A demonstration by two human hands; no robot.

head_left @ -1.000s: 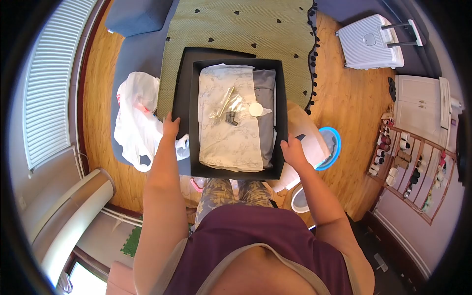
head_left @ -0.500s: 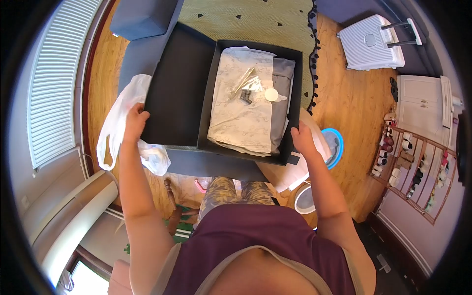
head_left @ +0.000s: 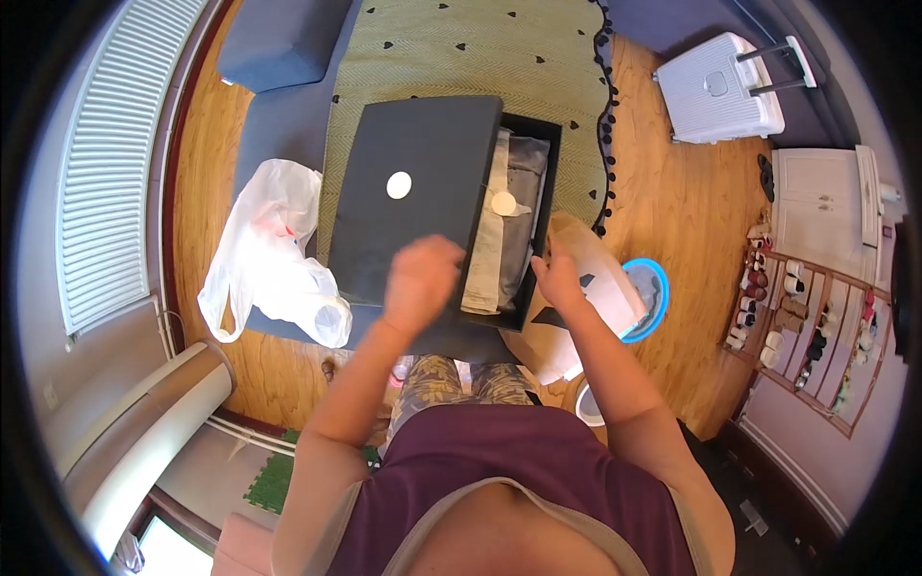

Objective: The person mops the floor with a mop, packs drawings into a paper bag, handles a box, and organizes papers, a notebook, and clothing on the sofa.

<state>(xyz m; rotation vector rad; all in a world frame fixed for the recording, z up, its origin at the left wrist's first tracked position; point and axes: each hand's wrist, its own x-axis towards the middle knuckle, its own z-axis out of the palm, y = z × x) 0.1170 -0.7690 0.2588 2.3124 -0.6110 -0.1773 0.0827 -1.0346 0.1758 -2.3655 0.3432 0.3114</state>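
A black box lid (head_left: 413, 144) with a round white sticker (head_left: 399, 185) lies slanted over the left part of a black box (head_left: 549, 163). Through the uncovered right strip show patterned tissue paper (head_left: 487, 252), a round white seal (head_left: 503, 204) and folded grey fabric (head_left: 524, 182). My left hand (head_left: 423, 278) is over the lower part of the lid, smeared by motion, so its fingers cannot be made out. At the box's lower right side, my right hand (head_left: 557, 272) grips the box wall, thumb on the near side.
A white plastic bag (head_left: 274, 278) sits left of the box on the grey seat. A brown paper bag (head_left: 595, 269) and a blue-rimmed basin (head_left: 661, 298) are at right. Farther off stand a white suitcase (head_left: 715, 91) and a shoe rack (head_left: 802, 326).
The lid has swung from the box's left side up over it, hiding most of the tissue paper. My left hand has moved right, and the box has shifted left and nearer to me.
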